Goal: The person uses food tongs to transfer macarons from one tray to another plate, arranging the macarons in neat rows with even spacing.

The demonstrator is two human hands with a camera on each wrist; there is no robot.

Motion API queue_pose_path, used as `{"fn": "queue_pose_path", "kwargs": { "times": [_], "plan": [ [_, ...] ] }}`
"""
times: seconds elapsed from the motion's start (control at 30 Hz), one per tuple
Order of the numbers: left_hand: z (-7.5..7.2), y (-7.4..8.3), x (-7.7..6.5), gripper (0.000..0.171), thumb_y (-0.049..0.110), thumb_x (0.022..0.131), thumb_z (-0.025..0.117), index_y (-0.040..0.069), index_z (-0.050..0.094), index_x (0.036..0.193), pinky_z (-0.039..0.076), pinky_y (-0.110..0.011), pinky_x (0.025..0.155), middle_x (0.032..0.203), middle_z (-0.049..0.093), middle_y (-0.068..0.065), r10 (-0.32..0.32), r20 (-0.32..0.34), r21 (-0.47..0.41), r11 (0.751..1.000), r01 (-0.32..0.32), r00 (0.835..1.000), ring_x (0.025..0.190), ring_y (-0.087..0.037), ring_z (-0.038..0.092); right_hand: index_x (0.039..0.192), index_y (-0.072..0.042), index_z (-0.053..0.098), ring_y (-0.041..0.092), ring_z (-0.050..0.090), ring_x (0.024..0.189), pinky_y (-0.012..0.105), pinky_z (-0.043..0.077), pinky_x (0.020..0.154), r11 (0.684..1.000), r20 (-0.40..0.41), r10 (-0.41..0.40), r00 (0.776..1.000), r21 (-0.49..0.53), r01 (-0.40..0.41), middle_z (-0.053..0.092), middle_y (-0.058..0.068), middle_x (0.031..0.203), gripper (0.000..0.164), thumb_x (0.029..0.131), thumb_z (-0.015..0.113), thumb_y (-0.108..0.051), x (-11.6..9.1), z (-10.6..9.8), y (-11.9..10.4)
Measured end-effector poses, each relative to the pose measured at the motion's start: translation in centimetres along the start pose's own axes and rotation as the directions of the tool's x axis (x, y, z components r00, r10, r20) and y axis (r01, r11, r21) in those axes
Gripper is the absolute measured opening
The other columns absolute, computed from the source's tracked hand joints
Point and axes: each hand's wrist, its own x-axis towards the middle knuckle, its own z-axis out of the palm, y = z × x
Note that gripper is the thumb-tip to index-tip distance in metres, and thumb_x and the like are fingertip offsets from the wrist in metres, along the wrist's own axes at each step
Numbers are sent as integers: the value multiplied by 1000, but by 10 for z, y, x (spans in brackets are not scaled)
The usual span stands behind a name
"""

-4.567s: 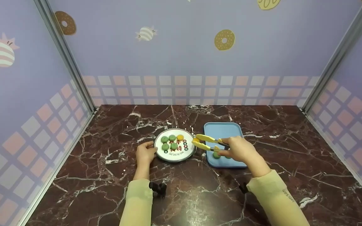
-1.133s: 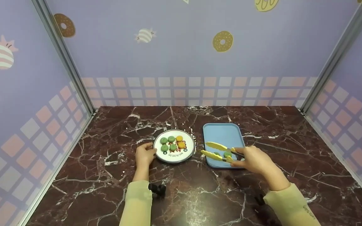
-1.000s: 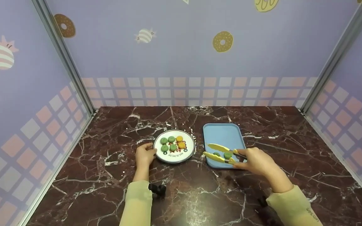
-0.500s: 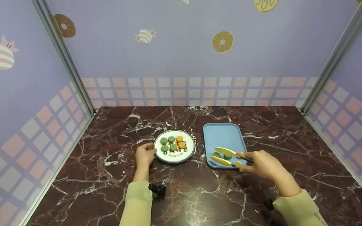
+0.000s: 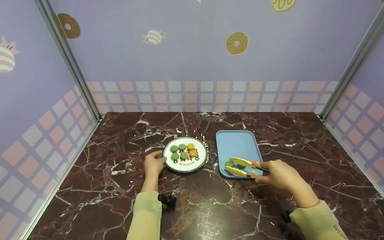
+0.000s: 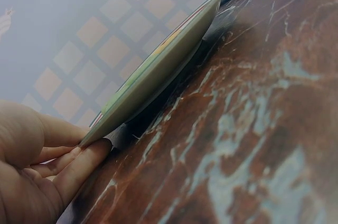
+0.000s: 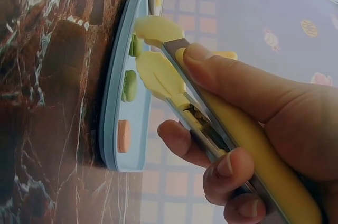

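My left hand (image 5: pixel 154 163) pinches the rim of a round white plate (image 6: pixel 153 81) with red lettering. Several green macarons (image 5: pixel 174 156) and two yellow macarons (image 5: pixel 193 153) lie on it. My right hand (image 5: pixel 278 173) grips yellow-tipped tongs (image 7: pixel 211 123), their jaws spread apart low over the near part of a blue tray (image 5: pixel 237 143). Between and under the tong tips are two green macarons (image 7: pixel 129 85), partly covered in the head view. An orange-pink macaron (image 7: pixel 123 136) sits near the tray's end, mostly hidden by the tongs from above. Nothing is pinched in the tongs.
The dark red marbled tabletop (image 5: pixel 205 206) runs back to a lilac wall (image 5: pixel 192 60) with a tiled band. Side walls stand left and right. A strip of tabletop separates plate and tray.
The tongs carried a yellow macaron by the plate; it now lies on the plate beside the other. Right hand and tongs have moved right, over the tray's macarons. Left hand stayed at the rim.
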Motion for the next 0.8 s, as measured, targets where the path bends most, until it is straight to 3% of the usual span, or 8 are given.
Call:
{"fn": "queue_pose_path", "kwargs": {
  "times": [0.4, 0.8],
  "plan": [
    [1, 0, 1, 37, 1, 93, 68, -8, 67, 129, 66, -33, 75, 126, 67, -31, 6, -6, 5, 1000, -6, 1000, 108, -39, 71, 125, -5, 73, 29, 73, 79, 43, 54, 61, 1000, -13, -18, 1000, -8, 18, 78, 16, 100, 52, 84, 85, -34, 1, 1, 3],
    [1, 0, 0, 37, -2, 91, 68, -11, 66, 127, 66, -29, 70, 123, 68, -33, 15, -7, -27, 1000, -15, 1000, 108, -38, 72, 130, -9, 72, 30, 73, 81, 40, 53, 61, 1000, 11, -7, 1000, 2, 7, 78, 17, 107, 53, 86, 83, -36, 0, 2, 3]
  ]
}}
